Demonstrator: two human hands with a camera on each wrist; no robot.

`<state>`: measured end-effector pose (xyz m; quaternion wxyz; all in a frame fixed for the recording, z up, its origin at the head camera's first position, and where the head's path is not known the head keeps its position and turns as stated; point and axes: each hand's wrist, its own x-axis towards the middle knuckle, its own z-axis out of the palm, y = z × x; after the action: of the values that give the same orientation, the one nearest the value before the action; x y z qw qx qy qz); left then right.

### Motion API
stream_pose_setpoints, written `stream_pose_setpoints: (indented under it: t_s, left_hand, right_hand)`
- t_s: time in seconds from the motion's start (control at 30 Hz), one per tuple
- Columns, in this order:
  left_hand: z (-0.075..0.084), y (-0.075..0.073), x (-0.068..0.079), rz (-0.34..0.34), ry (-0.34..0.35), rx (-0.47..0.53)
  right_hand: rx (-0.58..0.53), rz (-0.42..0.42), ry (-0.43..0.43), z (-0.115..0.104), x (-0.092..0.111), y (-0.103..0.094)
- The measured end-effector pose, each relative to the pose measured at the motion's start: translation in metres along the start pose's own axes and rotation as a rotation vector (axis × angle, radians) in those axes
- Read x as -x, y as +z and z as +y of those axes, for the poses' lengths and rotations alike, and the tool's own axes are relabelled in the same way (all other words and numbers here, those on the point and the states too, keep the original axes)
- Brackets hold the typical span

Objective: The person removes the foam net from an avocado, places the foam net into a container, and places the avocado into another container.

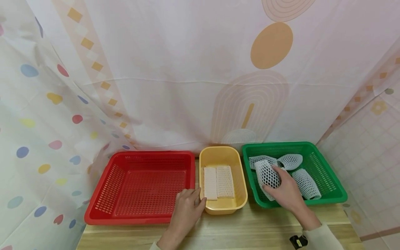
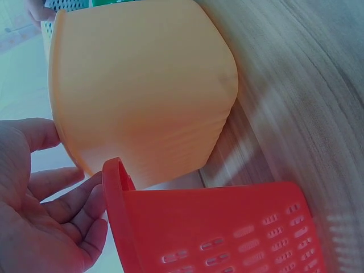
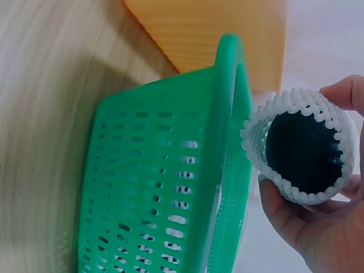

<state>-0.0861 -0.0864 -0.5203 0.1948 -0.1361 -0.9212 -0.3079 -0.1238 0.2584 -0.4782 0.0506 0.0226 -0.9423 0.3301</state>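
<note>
My right hand [image 1: 289, 192] grips a dark object in a white foam net sleeve [image 1: 268, 175], above the left part of the green basket [image 1: 339, 196]. Through the sleeve's open end, the right wrist view shows the smooth dark object [image 3: 307, 153]; its kind is unclear. Several other net-sleeved objects lie in that basket, among them one at the back [image 1: 291, 161] and one at the right [image 1: 307, 184]. With loosely bent fingers, my left hand [image 1: 187, 208] rests at the neighbouring rims of the yellow bin [image 2: 142, 85] and the red basket [image 2: 187, 227].
Two flat white foam net sleeves [image 1: 225, 182] lie side by side inside the yellow bin. The red basket's slotted floor [image 1: 150, 191] shows. All three containers stand in a row on a wooden table [image 1: 237, 229], with a patterned curtain [image 1: 175, 104] behind.
</note>
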Motion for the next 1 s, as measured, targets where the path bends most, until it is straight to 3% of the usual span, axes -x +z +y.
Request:
stream_pose_setpoints:
  t_s: [0.43,1.0]
  left_hand:
    - [0.0,0.0,0.0,0.002,-0.004,0.005]
    - [-0.003,0.0,0.002,0.015,0.027,-0.009]
  right_hand:
    - [-0.104,0.01,0.002,-0.01,0.018,0.007]
    - [-0.187,0.05,-0.104,-0.027,0.048,0.019]
